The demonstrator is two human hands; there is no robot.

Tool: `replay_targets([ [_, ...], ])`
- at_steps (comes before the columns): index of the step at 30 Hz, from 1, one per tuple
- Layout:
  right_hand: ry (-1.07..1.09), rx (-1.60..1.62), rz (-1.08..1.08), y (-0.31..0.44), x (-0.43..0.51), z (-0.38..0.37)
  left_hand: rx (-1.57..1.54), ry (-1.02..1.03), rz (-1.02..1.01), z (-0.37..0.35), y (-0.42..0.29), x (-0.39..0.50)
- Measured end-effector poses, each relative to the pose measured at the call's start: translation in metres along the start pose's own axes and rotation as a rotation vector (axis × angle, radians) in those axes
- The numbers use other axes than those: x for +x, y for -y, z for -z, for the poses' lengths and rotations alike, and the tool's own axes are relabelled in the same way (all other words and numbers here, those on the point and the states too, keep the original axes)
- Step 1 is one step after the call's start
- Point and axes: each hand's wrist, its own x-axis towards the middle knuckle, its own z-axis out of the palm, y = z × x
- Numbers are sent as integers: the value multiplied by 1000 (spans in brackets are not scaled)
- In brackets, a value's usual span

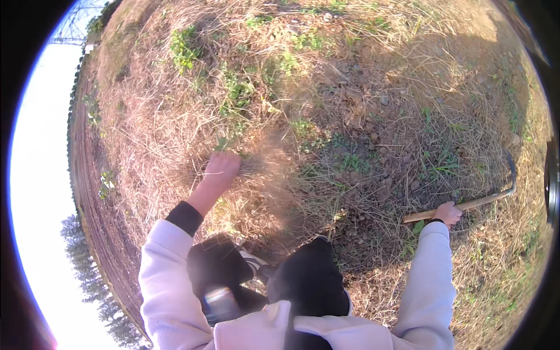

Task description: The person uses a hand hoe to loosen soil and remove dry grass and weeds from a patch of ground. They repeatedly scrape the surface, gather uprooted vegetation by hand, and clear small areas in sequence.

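Observation:
My left hand (222, 168) is closed around a bunch of dry grass (251, 168), out ahead of my left knee. A green leaf (222, 143) pokes up just beyond its knuckles. Out to the right, my right hand (448, 214) grips the wooden handle of a sickle (479, 202). Its curved metal blade (512, 170) points away from me at the far end and stands apart from the left hand's grass. The fingers of the left hand are partly hidden among the stems.
Dry grass and low green weeds (236, 89) cover the ground ahead. Bare soil with small stones (383, 100) shows in the shaded middle. My bent knees (308, 280) are close below. A ploughed field (94, 192) and trees (83, 253) lie off to the left.

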Motion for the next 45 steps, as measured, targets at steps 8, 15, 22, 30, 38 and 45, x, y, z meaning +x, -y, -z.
replay_targets([
  [8, 141, -56, -55, 25, -7, 38, 135, 199, 1198, -115, 168, -480],
  [15, 322, -368, 694, 105, -138, 61, -47, 581, 1862, -172, -179, -748],
  [22, 373, -253, 1014, 185, -263, 52, -457, 1106, 2469, -82, -483, -747],
  [30, 351, -208, 1228, 211, -324, 48, -346, 1136, 2612, -16, -516, -725],
  [38, 340, -136, 1174, 216, -333, 40, -176, 849, 2258, -73, -405, -715],
  [45, 297, -57, 951, 188, -282, 40, -1665, 576, 1672, -179, -251, -642],
])
